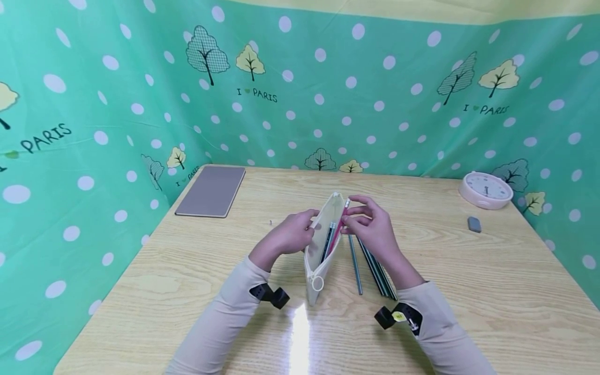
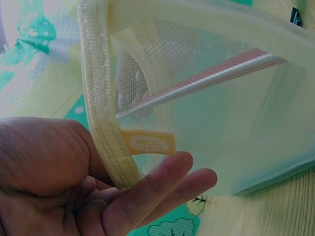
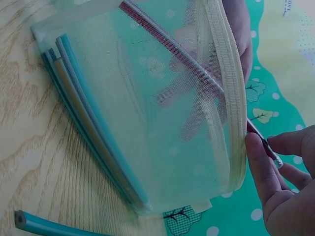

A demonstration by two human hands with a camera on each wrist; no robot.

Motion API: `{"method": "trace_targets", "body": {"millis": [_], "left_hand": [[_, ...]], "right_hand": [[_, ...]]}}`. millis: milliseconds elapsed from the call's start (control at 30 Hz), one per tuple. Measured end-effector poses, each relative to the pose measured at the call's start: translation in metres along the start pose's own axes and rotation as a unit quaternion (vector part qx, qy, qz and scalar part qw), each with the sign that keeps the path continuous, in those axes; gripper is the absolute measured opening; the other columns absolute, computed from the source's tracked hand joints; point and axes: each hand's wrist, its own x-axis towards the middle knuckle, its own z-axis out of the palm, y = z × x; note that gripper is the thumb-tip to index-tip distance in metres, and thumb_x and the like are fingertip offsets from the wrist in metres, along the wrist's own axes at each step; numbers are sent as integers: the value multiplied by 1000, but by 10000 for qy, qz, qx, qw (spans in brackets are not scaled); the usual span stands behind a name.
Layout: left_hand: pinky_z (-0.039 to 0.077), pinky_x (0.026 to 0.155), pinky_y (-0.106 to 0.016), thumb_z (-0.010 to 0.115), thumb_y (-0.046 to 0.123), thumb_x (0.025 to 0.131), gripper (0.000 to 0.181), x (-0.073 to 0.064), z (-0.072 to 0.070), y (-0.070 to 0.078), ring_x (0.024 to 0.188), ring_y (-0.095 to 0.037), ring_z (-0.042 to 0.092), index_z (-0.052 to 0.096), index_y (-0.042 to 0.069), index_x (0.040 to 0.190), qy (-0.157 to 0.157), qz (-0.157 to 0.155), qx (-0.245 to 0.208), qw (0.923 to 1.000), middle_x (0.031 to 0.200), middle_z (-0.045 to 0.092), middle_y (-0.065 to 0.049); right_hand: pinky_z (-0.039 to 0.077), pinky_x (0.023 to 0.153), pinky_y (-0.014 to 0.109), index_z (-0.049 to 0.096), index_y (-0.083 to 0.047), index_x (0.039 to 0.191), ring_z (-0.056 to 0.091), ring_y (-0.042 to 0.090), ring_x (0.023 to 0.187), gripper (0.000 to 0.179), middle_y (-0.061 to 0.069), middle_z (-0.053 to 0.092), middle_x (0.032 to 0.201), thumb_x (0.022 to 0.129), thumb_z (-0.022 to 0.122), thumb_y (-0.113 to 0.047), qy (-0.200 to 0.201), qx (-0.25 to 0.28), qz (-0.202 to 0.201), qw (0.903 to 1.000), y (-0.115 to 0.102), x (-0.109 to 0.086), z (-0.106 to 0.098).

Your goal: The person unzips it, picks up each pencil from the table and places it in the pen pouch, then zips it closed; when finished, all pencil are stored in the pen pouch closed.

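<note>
A pale, see-through mesh pencil pouch (image 1: pixel 312 290) with a cream zipper edge stands unzipped over the table. My left hand (image 1: pixel 288 234) grips its left rim, thumb and fingers on either side of the zipper band (image 2: pixel 100 98) near a small orange tag (image 2: pixel 150 141). At the opposite rim my right hand (image 1: pixel 372 229) pinches the eraser end of a pink pencil (image 1: pixel 335 235). Most of that pencil slants down inside the pouch, visible through the mesh. Several other pencils (image 3: pixel 91 118) lie along the pouch's bottom. Outside it, a teal pencil (image 1: pixel 355 268) and a dark green bundle of pencils (image 1: pixel 378 273) lie under my right forearm.
A grey notebook (image 1: pixel 211 191) lies at the table's back left corner. On the right are a pink round clock (image 1: pixel 486 190) and a small grey eraser-like block (image 1: pixel 474 224). A green polka-dot curtain (image 1: pixel 347 109) hangs behind the wooden table (image 1: pixel 178 291).
</note>
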Motion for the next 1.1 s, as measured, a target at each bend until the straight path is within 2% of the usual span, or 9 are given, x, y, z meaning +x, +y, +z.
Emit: {"method": "trace_targets", "body": {"millis": [233, 433, 633, 867, 1100], "left_hand": [[63, 61, -30, 45, -4, 104, 47, 0, -1, -1, 82, -26, 74, 43, -2, 151, -9, 5, 50, 10000, 129, 67, -24], [63, 61, -29, 47, -2, 105, 46, 1, -1, -2, 83, -26, 73, 44, -3, 150, -13, 45, 72, 10000, 126, 68, -26], [64, 62, -30, 45, -3, 105, 45, 1, -2, -1, 77, -25, 73, 44, -3, 150, -46, 19, -1, 10000, 128, 67, -24], [64, 63, -31, 48, 4, 107, 46, 3, -3, -1, 79, -25, 73, 42, -2, 152, -27, -107, 75, 9999, 124, 69, -25], [64, 63, -31, 50, 8, 107, 46, 3, -3, -2, 76, -23, 73, 43, -2, 152, -22, -103, 107, 9999, 122, 70, -26]], "right_hand": [[65, 76, 30, 52, 7, 143, 71, 9, 82, 48, 23, 63, 108, 96, 59, 10, -11, -54, 27, 10000, 0, 0, 0], [65, 77, 29, 55, 8, 139, 70, 7, 81, 42, 22, 64, 106, 97, 59, 9, 5, -147, 9, 9999, -2, 1, -3], [65, 76, 28, 56, 11, 135, 69, 7, 79, 35, 15, 66, 99, 100, 58, 6, 67, -123, 8, 9999, -4, 2, -14], [64, 70, 26, 58, 10, 133, 68, 7, 77, 34, 2, 67, 92, 100, 56, 3, 239, -369, 33, 9990, -9, 5, -28], [65, 70, 29, 59, 9, 133, 67, 8, 76, 34, 2, 67, 92, 101, 57, -1, 93, -609, 80, 9981, -9, 8, -40]]}}
